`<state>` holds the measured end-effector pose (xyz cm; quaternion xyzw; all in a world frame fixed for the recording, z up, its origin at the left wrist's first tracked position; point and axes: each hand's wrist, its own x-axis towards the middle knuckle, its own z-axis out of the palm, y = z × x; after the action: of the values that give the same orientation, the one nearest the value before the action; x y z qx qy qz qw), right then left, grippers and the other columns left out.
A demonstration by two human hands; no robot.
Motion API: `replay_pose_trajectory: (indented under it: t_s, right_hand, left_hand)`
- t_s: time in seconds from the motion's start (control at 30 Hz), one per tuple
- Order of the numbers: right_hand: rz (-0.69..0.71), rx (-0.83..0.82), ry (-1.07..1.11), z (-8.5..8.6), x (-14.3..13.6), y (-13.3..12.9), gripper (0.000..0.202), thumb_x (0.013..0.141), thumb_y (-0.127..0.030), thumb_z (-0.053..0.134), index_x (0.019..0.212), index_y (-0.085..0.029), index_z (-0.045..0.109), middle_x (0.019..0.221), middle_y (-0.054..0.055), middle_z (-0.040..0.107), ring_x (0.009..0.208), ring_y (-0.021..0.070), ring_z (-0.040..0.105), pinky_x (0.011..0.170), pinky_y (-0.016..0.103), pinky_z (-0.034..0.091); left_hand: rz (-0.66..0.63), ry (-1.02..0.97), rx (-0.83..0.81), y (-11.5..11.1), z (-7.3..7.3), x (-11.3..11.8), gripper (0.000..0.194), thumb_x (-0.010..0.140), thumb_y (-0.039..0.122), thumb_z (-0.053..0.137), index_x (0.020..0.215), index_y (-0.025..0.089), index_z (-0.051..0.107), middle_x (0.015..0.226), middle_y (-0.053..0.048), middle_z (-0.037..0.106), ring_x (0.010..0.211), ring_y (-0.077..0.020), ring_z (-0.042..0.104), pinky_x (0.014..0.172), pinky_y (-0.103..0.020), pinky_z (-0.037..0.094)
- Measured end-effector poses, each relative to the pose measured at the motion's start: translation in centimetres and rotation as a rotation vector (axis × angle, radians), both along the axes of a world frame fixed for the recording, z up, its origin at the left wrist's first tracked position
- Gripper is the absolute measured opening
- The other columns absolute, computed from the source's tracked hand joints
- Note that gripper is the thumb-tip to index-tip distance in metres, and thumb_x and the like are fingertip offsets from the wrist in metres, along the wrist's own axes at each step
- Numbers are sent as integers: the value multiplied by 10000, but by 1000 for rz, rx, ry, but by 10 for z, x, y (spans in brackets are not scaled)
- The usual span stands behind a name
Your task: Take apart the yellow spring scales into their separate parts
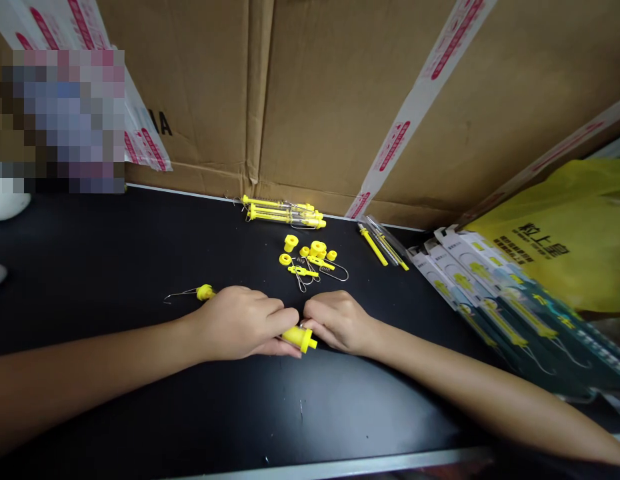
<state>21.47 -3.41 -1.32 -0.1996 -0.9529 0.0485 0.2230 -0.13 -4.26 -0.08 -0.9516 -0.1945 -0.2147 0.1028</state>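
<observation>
My left hand (243,323) is wrapped around a yellow tube-shaped tool with a wire hook, which looks like a spring scale (300,339). Its hook and yellow collar (205,292) stick out on the left of my hand; a yellow cap with a small stub shows on the right. The middle of the tool is hidden by my palm. Close beside that cap end, my right hand (340,323) is closed, thumb and fingers pinched on a small metal piece too hidden to name. Just beyond both hands lie loose yellow caps (317,249), small springs and wire hooks (303,283).
Several assembled yellow tools (283,213) lie along a cardboard wall (315,100) at the back. Yellow rods with clear tubes (385,247) rest to their right. Printed packages (495,293) and a yellow bag (565,227) stand at the right. A small wire (301,410) lies near the front.
</observation>
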Motion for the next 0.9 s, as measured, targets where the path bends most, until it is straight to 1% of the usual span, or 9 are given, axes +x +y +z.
replay_pose_trajectory:
  t_s: [0.07,0.17,0.27,0.47,0.67,0.9]
  right_hand:
    - [-28,20,21,0,-2,-1,406,984,-372,206,648,-203,360,520,-35,388,458,104,336,479,238,246]
    - [-70,20,34,0,-4,-2,411,983,-371,217,627,-204,335,510,-41,358,451,99,321,476,235,237]
    - [-106,-42,39,-1,-5,-2,400,980,-367,240,627,-202,329,520,-45,348,455,93,320,483,230,244]
    - [-133,-208,58,0,-6,-2,360,969,-354,290,644,-201,310,545,-55,327,458,78,317,482,215,237]
    - [-172,-300,59,1,-7,-2,355,956,-333,331,631,-195,305,543,-60,313,453,64,315,476,203,227]
    - [-247,-356,76,3,-9,-4,362,945,-309,358,609,-188,298,524,-66,292,445,54,309,474,198,219]
  left_hand:
    - [4,-11,1,0,0,0,454,930,530,299,702,183,482,561,31,513,487,-114,495,463,-262,264]
    - [19,-26,24,2,-2,-1,458,927,541,292,700,187,475,552,35,518,481,-111,502,464,-258,256]
    - [39,-44,68,4,-4,-1,453,921,549,301,694,191,460,544,43,519,478,-110,512,465,-255,253]
    - [70,-54,130,6,-7,-3,447,905,563,342,688,189,455,535,46,516,483,-109,520,472,-255,266]
    - [88,-71,165,6,-8,-4,434,904,553,364,684,188,448,534,49,511,479,-99,510,480,-253,269]
    - [127,-82,202,6,-8,-3,439,898,560,372,678,188,448,518,50,503,472,-102,511,470,-258,259]
